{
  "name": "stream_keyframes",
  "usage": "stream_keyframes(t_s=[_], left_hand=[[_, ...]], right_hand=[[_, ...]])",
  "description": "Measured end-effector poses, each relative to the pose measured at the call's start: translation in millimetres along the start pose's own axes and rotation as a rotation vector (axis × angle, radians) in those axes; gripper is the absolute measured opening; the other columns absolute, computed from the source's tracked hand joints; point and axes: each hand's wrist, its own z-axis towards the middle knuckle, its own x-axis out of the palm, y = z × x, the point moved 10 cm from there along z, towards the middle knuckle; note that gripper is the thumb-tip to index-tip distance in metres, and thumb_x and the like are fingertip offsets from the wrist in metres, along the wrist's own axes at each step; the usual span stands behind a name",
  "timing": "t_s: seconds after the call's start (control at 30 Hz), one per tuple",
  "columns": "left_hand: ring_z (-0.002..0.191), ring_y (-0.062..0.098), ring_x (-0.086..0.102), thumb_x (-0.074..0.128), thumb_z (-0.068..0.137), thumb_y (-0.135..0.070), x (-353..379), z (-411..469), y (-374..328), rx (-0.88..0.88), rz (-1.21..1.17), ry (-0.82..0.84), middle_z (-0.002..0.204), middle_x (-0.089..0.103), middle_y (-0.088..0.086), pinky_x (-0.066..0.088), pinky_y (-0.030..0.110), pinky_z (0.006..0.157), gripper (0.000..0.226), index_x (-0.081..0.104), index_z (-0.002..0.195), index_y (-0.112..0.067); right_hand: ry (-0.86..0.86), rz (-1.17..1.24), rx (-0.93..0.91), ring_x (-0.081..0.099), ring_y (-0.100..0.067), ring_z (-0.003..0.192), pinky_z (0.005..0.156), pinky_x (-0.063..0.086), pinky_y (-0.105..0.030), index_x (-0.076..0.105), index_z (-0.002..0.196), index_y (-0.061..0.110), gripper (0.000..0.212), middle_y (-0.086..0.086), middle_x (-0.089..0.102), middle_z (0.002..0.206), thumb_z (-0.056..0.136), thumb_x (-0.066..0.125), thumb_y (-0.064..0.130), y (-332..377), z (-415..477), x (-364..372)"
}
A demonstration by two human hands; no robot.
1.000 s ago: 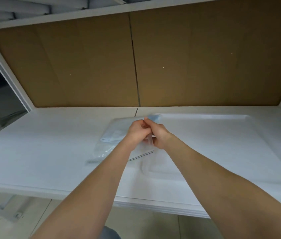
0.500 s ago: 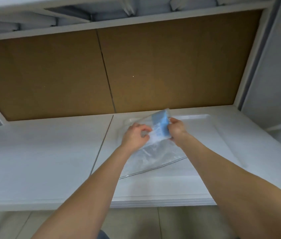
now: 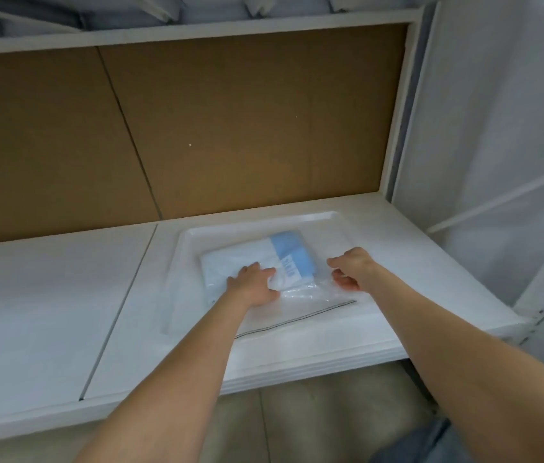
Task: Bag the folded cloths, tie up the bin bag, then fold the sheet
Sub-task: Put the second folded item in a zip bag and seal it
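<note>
The left hand (image 3: 253, 283) lay flat with fingers straight, pressing on the bag (image 3: 317, 300) where it covered the cloths (image 3: 289, 253). The right hand (image 3: 352, 269) was a little apart from it, fingers curled over the bag's loose plastic; whether it pinched the film or merely hovered could not be made out. The bag lay inside the tray (image 3: 327, 216), with the white-and-blue cloths toward the tray's back edge and the bag's dark-lined mouth toward its front edge. The step in hand was judged to be settling the cloths and closing the bag. Done well, the left palm would hold the stack square and press the air out toward the mouth. The right would then run along the seal from one end to the other, keeping the film free of creases.
</note>
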Motion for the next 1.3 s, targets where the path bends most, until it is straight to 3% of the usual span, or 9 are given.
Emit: stream_keyframes(t_s=[0.13, 0.27, 0.43, 0.6, 0.7, 0.83, 0.93, 1.13, 1.3], left_hand=[[0.14, 0.023, 0.032, 0.055, 0.091, -0.037, -2.5, -6.7, -12.6, 0.011, -0.112, -0.05, 0.152, 0.027, 0.006, 0.031, 0.038, 0.113, 0.059, 0.035, 0.146, -0.027], [0.132, 0.023, 0.043, 0.06, 0.088, -0.034, 0.1, -18.4, -21.5, 0.032, -0.166, -0.065, 0.146, 0.037, 0.005, 0.037, 0.034, 0.109, 0.055, 0.045, 0.14, -0.024], [0.134, 0.022, 0.041, 0.061, 0.088, -0.035, 2.4, -30.1, -33.3, 0.053, -0.185, -0.065, 0.148, 0.037, 0.004, 0.036, 0.032, 0.109, 0.058, 0.043, 0.142, -0.023], [0.135, 0.019, 0.04, 0.061, 0.088, -0.042, -5.4, -44.5, -53.2, 0.138, -0.26, -0.114, 0.147, 0.041, 0.0, 0.033, 0.029, 0.108, 0.056, 0.047, 0.138, -0.023], [0.13, 0.013, 0.045, 0.067, 0.077, -0.055, -9.5, -53.5, -68.0, 0.189, -0.34, -0.125, 0.141, 0.049, -0.008, 0.038, 0.031, 0.106, 0.059, 0.054, 0.13, -0.03], [0.126, 0.013, 0.049, 0.075, 0.065, -0.059, -7.2, -54.7, -90.8, 0.224, -0.27, -0.077, 0.139, 0.05, -0.01, 0.044, 0.034, 0.1, 0.074, 0.051, 0.132, -0.036], [0.127, 0.017, 0.048, 0.072, 0.073, -0.052, 2.9, -49.0, -104.6, 0.242, -0.166, -0.044, 0.139, 0.05, -0.005, 0.044, 0.033, 0.097, 0.072, 0.045, 0.137, -0.034], [0.124, 0.017, 0.05, 0.066, 0.08, -0.042, 17.1, -43.6, -115.1, 0.252, -0.007, -0.012, 0.137, 0.052, -0.009, 0.045, 0.03, 0.094, 0.058, 0.049, 0.136, -0.036], [0.118, 0.016, 0.055, 0.067, 0.083, -0.038, 15.3, -37.6, -117.8, 0.234, -0.069, -0.056, 0.132, 0.057, -0.01, 0.047, 0.028, 0.091, 0.05, 0.056, 0.131, -0.033]], right_hand=[[0.07, -0.158, 0.038, 0.05, -0.01, 0.032, 0.03, 0.03, -0.012, 0.052, 0.077, 0.007, 0.029, -0.008, 0.056, 0.067, 0.086, 0.071, 0.026, -15.6, -21.1, -13.6], [0.132, -0.319, 0.061, 0.032, -0.008, 0.039, 0.036, 0.021, -0.019, 0.052, 0.065, 0.015, 0.036, 0.001, 0.05, 0.057, 0.082, 0.072, 0.04, -28.9, -36.6, -17.6], [0.229, -0.35, 0.073, 0.027, -0.008, 0.042, 0.039, 0.02, -0.019, 0.053, 0.064, 0.014, 0.034, 0.003, 0.041, 0.053, 0.081, 0.073, 0.035, -36.1, -51.3, -12.4], [0.092, -0.059, -0.004, 0.058, -0.008, 0.043, 0.042, 0.038, -0.017, 0.054, 0.075, 0.008, 0.021, -0.005, 0.059, 0.067, 0.092, 0.063, 0.019, -31.9, -48.8, -21.6], [-0.041, 0.112, -0.017, 0.054, -0.006, 0.031, 0.037, 0.04, -0.015, 0.054, 0.074, 0.006, 0.024, -0.009, 0.06, 0.063, 0.094, 0.059, 0.017, -36.4, -38.8, -33.8], [-0.102, 0.322, 0.002, 0.055, -0.016, 0.049, 0.046, 0.049, -0.023, 0.059, 0.082, 0.0, 0.016, -0.013, 0.06, 0.064, 0.092, 0.061, 0.013, -40.0, -32.8, -39.6], [-0.076, 0.452, 0.009, 0.054, -0.016, 0.051, 0.04, 0.049, -0.018, 0.056, 0.076, 0.0, 0.015, -0.013, 0.057, 0.066, 0.091, 0.059, 0.001, -41.0, -34.5, -38.8], [-0.136, 0.451, -0.018, 0.057, -0.015, 0.05, 0.043, 0.052, -0.017, 0.058, 0.069, 0.004, 0.021, -0.012, 0.058, 0.064, 0.089, 0.058, -0.002, -55.0, -26.4, -42.7], [-0.155, 0.435, -0.091, 0.062, -0.015, 0.047, 0.048, 0.054, -0.017, 0.06, 0.072, 0.007, 0.022, -0.014, 0.061, 0.07, 0.086, 0.056, -0.009, -47.5, -14.8, -45.4]])
